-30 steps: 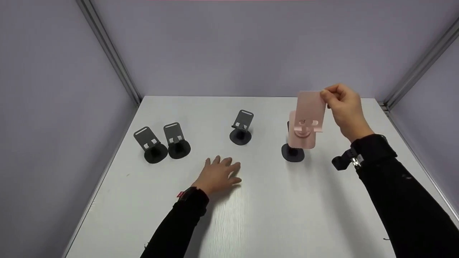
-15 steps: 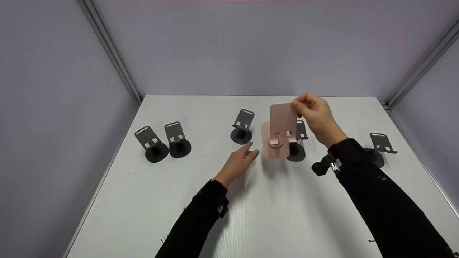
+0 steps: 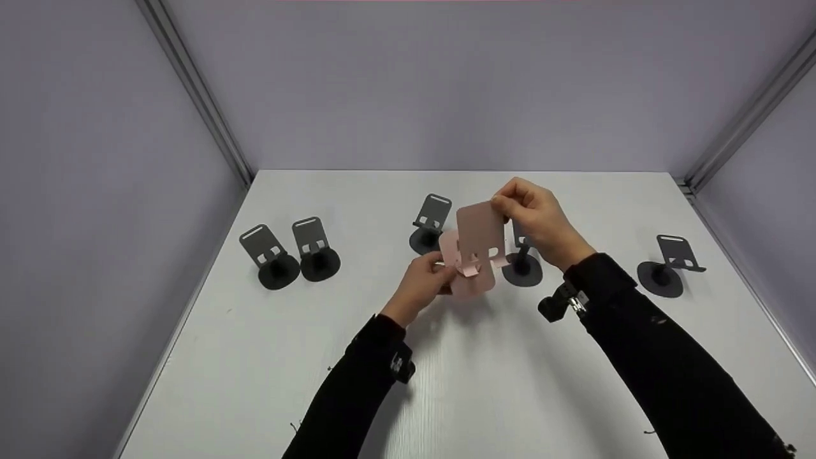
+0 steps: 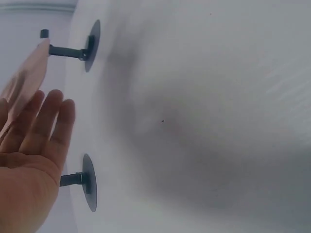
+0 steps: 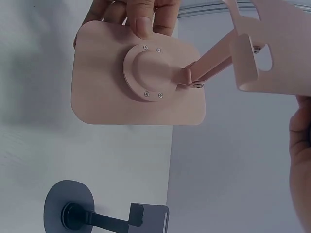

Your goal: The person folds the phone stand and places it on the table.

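Note:
Above the table's middle, both hands hold a pink phone stand (image 3: 481, 229). My right hand (image 3: 537, 220) pinches the upper right corner of its plate between thumb and fingers. My left hand (image 3: 419, 285) grips the base at its left edge. In the right wrist view the left thumb lies on the upper face of the rounded rectangular base (image 5: 95, 77), the fingers behind it, and a hinged arm (image 5: 216, 58) links base and plate. The left wrist view shows the left hand (image 4: 36, 145) with fingers along the pink base (image 4: 29, 73). The right fingertips are hidden there.
Dark grey phone stands stand on the white table (image 3: 255, 370): two at left (image 3: 268, 258) (image 3: 315, 250), one at back centre (image 3: 433, 213) partly behind the pink stand, one (image 3: 523, 271) behind the right hand, another (image 3: 669, 264) at far right. Walls (image 3: 408, 83) enclose the back and sides.
The right hand has carried the pink phone stand left and lower toward the middle. My left hand has risen from the table, moved right and taken hold of its base.

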The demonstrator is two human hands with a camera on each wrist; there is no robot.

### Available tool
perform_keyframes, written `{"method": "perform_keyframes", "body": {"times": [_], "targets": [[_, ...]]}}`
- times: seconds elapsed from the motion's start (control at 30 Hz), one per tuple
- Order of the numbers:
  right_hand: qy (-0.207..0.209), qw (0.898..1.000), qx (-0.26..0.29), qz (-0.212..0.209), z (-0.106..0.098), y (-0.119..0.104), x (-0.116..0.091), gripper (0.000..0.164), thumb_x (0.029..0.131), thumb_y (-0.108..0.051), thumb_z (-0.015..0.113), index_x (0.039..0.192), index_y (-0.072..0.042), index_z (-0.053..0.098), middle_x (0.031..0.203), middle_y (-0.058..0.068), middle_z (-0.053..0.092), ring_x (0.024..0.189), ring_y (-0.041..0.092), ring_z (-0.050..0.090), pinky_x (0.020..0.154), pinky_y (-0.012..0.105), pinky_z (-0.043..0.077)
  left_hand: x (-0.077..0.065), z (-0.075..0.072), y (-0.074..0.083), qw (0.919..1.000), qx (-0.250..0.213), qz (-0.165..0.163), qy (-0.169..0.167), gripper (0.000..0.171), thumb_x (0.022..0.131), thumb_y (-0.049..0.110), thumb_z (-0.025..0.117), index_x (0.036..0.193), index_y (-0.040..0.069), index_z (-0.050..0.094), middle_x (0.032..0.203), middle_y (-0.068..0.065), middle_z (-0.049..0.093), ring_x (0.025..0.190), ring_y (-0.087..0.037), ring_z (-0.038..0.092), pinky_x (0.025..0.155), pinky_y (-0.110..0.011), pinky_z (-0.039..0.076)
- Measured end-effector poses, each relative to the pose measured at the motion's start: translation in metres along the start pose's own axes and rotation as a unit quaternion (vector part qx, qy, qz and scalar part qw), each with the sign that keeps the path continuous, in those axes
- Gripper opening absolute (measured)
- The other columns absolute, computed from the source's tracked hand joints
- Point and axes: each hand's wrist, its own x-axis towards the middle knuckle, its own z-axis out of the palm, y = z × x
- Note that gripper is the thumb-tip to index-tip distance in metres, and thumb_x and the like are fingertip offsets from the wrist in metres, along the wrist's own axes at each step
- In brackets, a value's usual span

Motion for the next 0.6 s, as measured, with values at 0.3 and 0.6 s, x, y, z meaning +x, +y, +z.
{"method": "perform_keyframes", "body": {"times": [0.3,0.6], "targets": [[-0.033,0.999,0.007,0.018,0.000,0.004,-0.003,0.027,0.099,-0.021,0.069,0.105,0.006,0.066,0.086,0.002,0.067,0.084,0.018,0.059,0.079,0.031,0.051,-0.003,-0.009,-0.002,0.9993,0.001,0.009,0.038,0.012,0.100,0.003,0.058,0.112,0.000,0.061,0.087,-0.015,0.074,0.068,-0.016,0.072,0.066,-0.034,0.062],[-0.104,0.990,-0.017,0.090,-0.014,0.011,-0.005,0.025,0.097,-0.020,0.073,0.113,-0.002,0.071,0.101,0.002,0.073,0.096,0.018,0.065,0.081,0.028,0.051,-0.003,-0.025,0.003,0.9934,0.065,0.041,0.085,0.010,0.102,0.004,0.056,0.110,0.002,0.061,0.086,-0.009,0.074,0.073,-0.018,0.073,0.065,-0.032,0.062]]}}
